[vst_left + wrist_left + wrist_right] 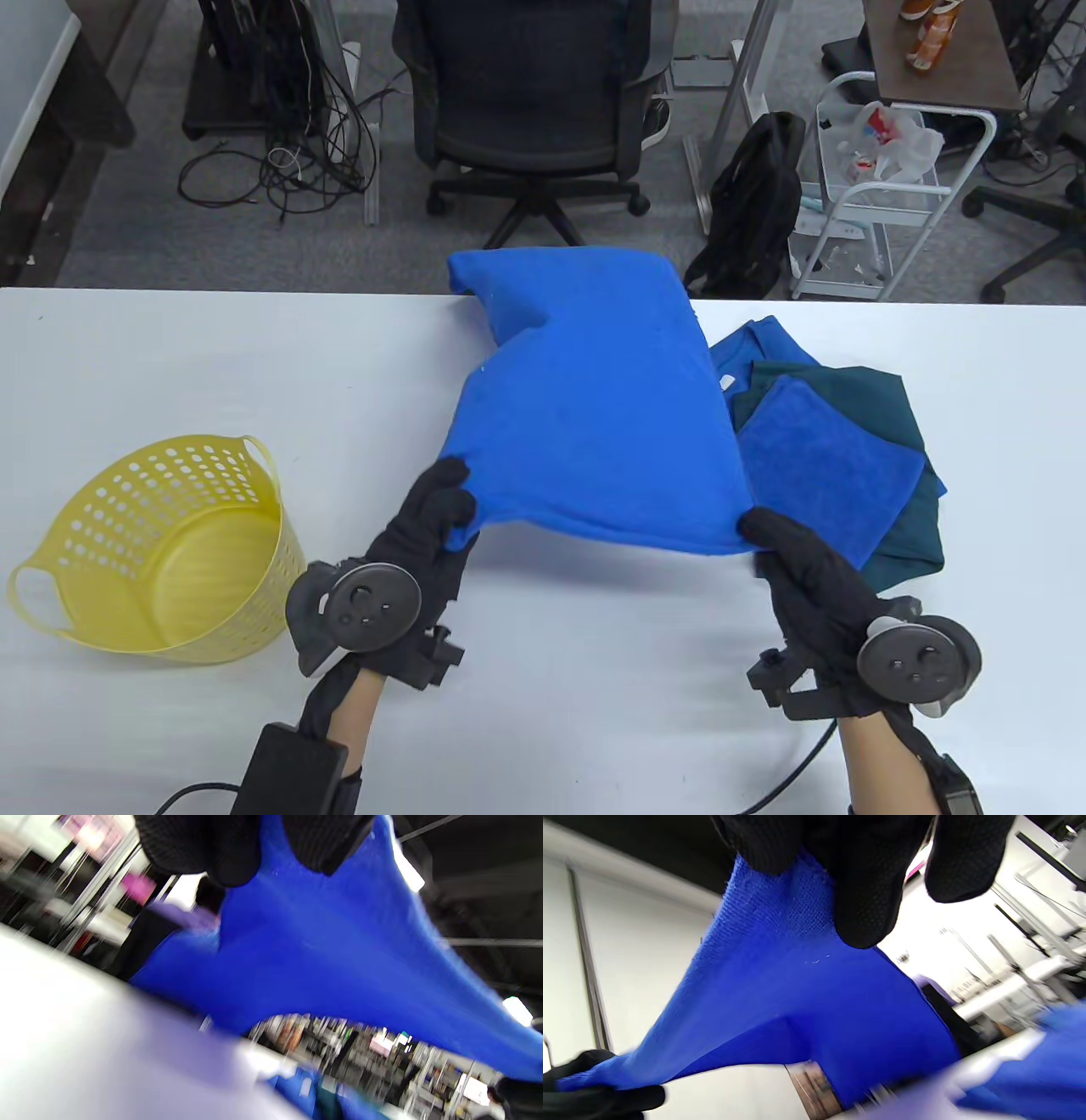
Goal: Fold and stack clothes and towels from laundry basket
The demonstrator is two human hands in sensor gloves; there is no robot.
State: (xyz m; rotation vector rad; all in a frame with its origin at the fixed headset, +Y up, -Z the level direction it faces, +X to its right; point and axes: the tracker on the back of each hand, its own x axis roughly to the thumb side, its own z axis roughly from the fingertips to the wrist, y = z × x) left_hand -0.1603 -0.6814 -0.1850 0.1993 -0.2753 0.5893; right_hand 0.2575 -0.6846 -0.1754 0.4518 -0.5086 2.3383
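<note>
A bright blue towel hangs spread above the table, its far edge draped over the table's back edge. My left hand pinches its near left corner and my right hand pinches its near right corner. The left wrist view shows the towel stretched out from my fingers. The right wrist view shows the towel held by my fingers. A pile of folded clothes lies to the right: a blue towel on a dark teal garment on a blue garment. The yellow laundry basket lies tipped at the left.
The white table spreads under everything. Behind it stand an office chair, a black backpack and a white cart. Cables run from my wrists at the bottom edge.
</note>
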